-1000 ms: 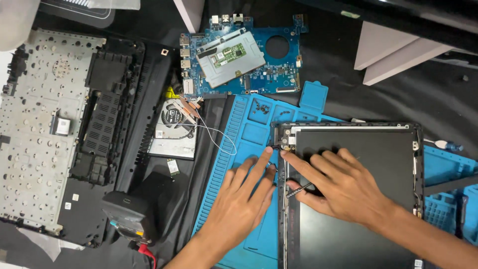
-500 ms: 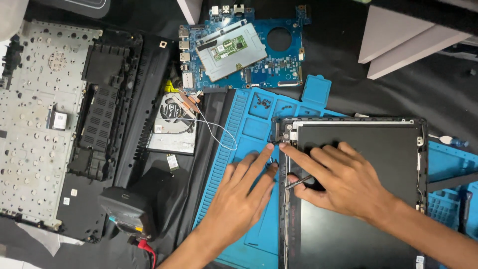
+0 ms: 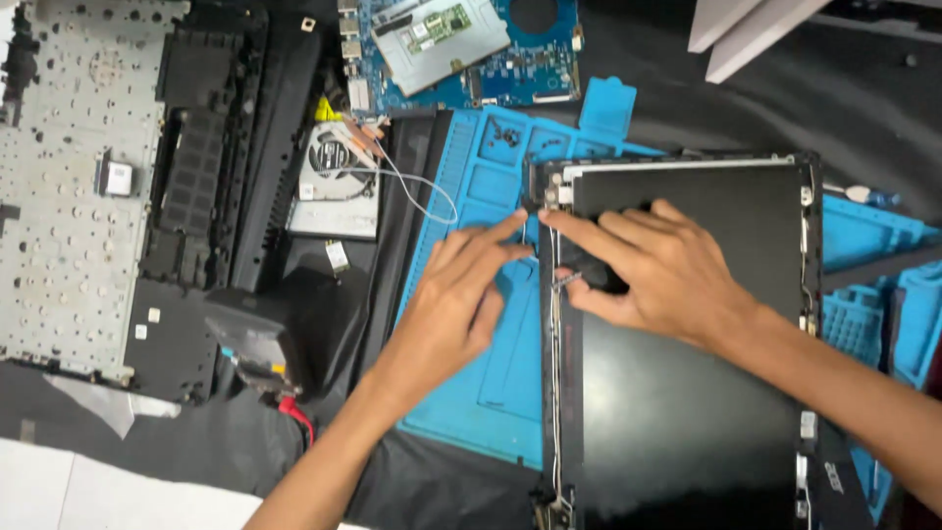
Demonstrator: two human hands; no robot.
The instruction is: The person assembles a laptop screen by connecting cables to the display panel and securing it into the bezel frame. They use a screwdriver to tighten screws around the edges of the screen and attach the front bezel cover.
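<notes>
A glossy black laptop screen panel (image 3: 687,393) lies flat on a blue silicone repair mat (image 3: 481,393) with moulded compartments, right of centre and near the person. The right hand (image 3: 653,270) rests on the panel's far left corner, fingers curled around a black-handled screwdriver (image 3: 589,277) whose thin metal tip points left toward the panel's edge; its forefinger stretches out to a small metal hinge bracket (image 3: 557,193). The left hand (image 3: 456,294) lies on the mat just beside the panel, fingers loosely spread and holding nothing, forefinger touching the panel's left edge close to the right forefinger. Far of the mat sits a blue motherboard (image 3: 471,49) with a grey metal plate. To the left lie a square cooling fan (image 3: 336,182) with thin wires, and a perforated grey laptop chassis (image 3: 78,186).
</notes>
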